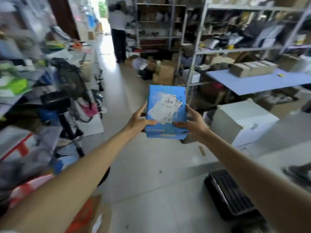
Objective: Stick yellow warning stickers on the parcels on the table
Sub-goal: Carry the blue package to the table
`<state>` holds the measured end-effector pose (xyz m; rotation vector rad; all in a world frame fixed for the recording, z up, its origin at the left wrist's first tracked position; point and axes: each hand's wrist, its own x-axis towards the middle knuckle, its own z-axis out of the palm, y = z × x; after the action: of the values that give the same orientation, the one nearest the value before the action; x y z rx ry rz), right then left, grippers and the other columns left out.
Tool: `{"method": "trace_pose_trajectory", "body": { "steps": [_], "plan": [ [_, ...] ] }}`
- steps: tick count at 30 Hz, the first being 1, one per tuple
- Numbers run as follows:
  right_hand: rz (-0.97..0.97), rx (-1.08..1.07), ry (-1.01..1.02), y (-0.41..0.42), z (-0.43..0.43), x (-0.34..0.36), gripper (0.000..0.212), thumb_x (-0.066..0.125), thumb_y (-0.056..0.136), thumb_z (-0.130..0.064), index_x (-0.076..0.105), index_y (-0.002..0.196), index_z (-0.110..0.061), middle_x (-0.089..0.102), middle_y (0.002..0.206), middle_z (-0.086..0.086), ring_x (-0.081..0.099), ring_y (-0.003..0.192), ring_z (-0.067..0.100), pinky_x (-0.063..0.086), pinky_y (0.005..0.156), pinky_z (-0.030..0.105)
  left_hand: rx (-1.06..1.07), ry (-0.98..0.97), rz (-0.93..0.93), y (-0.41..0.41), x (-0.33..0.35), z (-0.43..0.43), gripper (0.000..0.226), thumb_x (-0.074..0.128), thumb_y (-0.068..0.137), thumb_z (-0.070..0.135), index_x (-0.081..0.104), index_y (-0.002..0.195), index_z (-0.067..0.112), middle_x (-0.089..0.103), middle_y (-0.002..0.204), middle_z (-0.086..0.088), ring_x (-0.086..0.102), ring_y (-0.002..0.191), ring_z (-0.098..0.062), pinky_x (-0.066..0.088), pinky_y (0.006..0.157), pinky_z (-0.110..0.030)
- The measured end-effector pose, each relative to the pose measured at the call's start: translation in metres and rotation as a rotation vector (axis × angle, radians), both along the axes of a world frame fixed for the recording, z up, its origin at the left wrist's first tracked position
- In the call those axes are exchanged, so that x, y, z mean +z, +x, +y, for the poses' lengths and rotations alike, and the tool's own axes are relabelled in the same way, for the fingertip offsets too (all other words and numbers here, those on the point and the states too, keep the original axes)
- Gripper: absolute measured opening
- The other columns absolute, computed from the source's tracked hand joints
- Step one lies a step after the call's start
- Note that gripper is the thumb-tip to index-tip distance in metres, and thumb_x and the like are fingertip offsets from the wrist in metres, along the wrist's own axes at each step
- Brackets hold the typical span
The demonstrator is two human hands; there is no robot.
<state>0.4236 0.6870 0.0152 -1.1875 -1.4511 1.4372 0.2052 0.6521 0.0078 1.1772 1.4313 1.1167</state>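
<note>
Left hand (140,121): grips the left edge of the blue parcel (165,132), thumb laid across the upper face, fingers running up the side. Right hand (192,122): grips the right edge in the same way, thumb on the face. Both arms are stretched forward, and the parcel is carried in the air over the aisle floor, resting on nothing.

Parcel: a white shipping label (166,107) covers much of the upper face. No yellow sticker shows on that face or on the near edge; the other sides are hidden.

Surroundings: a blue table (255,83) stands well apart to the right, in front of metal shelving (198,47). It bears a row of cardboard boxes (252,68) and a small yellow item (280,75), possibly a sticker, though it is too small and blurred to confirm. Another person (118,31) stands at the far end of the aisle.

Assessment: this parcel appears unmarked. Neither hand holds a sticker. Judged from this, the parcel must be set down and stickered, and the boxes on the table show no yellow marks either, so most of the work remains.
</note>
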Motion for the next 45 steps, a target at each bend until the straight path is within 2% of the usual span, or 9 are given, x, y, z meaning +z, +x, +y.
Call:
{"method": "trace_pose_trajectory", "body": {
  "steps": [5, 11, 16, 19, 24, 29, 34, 40, 45],
  "plan": [
    [0.011, -0.193, -0.006, 0.055, 0.037, 0.002, 0.095, 0.078, 0.072, 0.004, 0.028, 0.149, -0.023, 0.066, 0.104, 0.005, 0.071, 0.077, 0.011, 0.057, 0.058, 0.027, -0.185, -0.013, -0.019, 0.051, -0.005, 0.083, 0.093, 0.076, 0.075, 0.006, 0.028, 0.147, 0.04, 0.068, 0.106, 0.004, 0.066, 0.078, -0.011, 0.053, 0.053, -0.025],
    [0.002, -0.423, -0.017, 0.095, 0.083, -0.001, 0.089, 0.076, 0.073, 0.006, 0.033, 0.147, -0.019, 0.065, 0.111, 0.008, 0.067, 0.081, 0.013, 0.053, 0.052, 0.021, -0.37, 0.013, -0.027, 0.103, -0.014, 0.178, 0.096, 0.079, 0.071, 0.006, 0.03, 0.147, 0.037, 0.066, 0.116, 0.007, 0.066, 0.087, -0.006, 0.054, 0.078, -0.03],
    [0.003, -0.601, 0.004, 0.107, 0.126, 0.0, 0.083, 0.074, 0.073, 0.01, 0.039, 0.143, -0.017, 0.065, 0.113, 0.013, 0.065, 0.079, 0.013, 0.054, 0.052, 0.02, -0.568, 0.02, -0.022, 0.131, -0.014, 0.255, 0.096, 0.078, 0.072, 0.007, 0.028, 0.147, 0.04, 0.066, 0.119, 0.002, 0.067, 0.093, -0.009, 0.057, 0.075, -0.026],
    [0.019, -0.677, -0.02, 0.109, 0.151, 0.004, 0.087, 0.074, 0.074, 0.008, 0.034, 0.146, -0.017, 0.066, 0.106, 0.007, 0.067, 0.077, 0.011, 0.054, 0.053, 0.02, -0.63, 0.01, -0.026, 0.139, -0.011, 0.298, 0.096, 0.08, 0.071, 0.006, 0.03, 0.146, 0.04, 0.062, 0.128, -0.005, 0.063, 0.109, -0.021, 0.051, 0.096, -0.039],
    [0.032, -0.759, -0.037, 0.12, 0.194, 0.003, 0.087, 0.074, 0.073, 0.008, 0.034, 0.145, -0.022, 0.068, 0.094, -0.001, 0.07, 0.068, 0.006, 0.053, 0.052, 0.021, -0.747, 0.012, -0.001, 0.16, -0.011, 0.358, 0.093, 0.079, 0.072, 0.006, 0.032, 0.146, 0.039, 0.055, 0.136, -0.002, 0.057, 0.117, -0.022, 0.046, 0.102, -0.041],
    [0.06, -0.875, -0.067, 0.153, 0.24, -0.002, 0.094, 0.074, 0.073, 0.008, 0.028, 0.149, -0.022, 0.069, 0.097, 0.006, 0.07, 0.07, 0.012, 0.053, 0.05, 0.022, -0.898, -0.032, -0.022, 0.207, -0.012, 0.416, 0.093, 0.075, 0.076, 0.005, 0.027, 0.148, 0.038, 0.058, 0.131, -0.003, 0.063, 0.105, -0.016, 0.056, 0.079, -0.026],
    [0.058, -0.926, -0.054, 0.21, 0.29, -0.013, 0.086, 0.074, 0.074, 0.008, 0.035, 0.145, -0.021, 0.073, 0.072, -0.007, 0.071, 0.063, 0.009, 0.052, 0.048, 0.02, -0.963, 0.004, 0.036, 0.27, -0.015, 0.476, 0.09, 0.073, 0.078, 0.006, 0.026, 0.149, 0.035, 0.058, 0.128, -0.007, 0.058, 0.114, -0.024, 0.047, 0.1, -0.047],
    [0.065, -0.979, -0.073, 0.284, 0.344, -0.003, 0.084, 0.073, 0.075, 0.006, 0.034, 0.145, -0.022, 0.071, 0.081, -0.002, 0.071, 0.062, 0.01, 0.052, 0.046, 0.022, -1.047, -0.015, 0.027, 0.355, -0.005, 0.537, 0.09, 0.073, 0.079, 0.008, 0.024, 0.15, 0.035, 0.059, 0.127, -0.004, 0.059, 0.11, -0.02, 0.051, 0.093, -0.043],
    [0.066, -1.029, -0.048, 0.343, 0.382, 0.003, 0.076, 0.071, 0.076, 0.009, 0.039, 0.141, -0.017, 0.074, 0.081, -0.003, 0.072, 0.065, 0.012, 0.053, 0.047, 0.023, -1.096, -0.051, -0.015, 0.427, -0.002, 0.588, 0.09, 0.074, 0.078, 0.006, 0.026, 0.148, 0.036, 0.064, 0.117, 0.002, 0.066, 0.097, -0.012, 0.056, 0.072, -0.029]
  ]
}}
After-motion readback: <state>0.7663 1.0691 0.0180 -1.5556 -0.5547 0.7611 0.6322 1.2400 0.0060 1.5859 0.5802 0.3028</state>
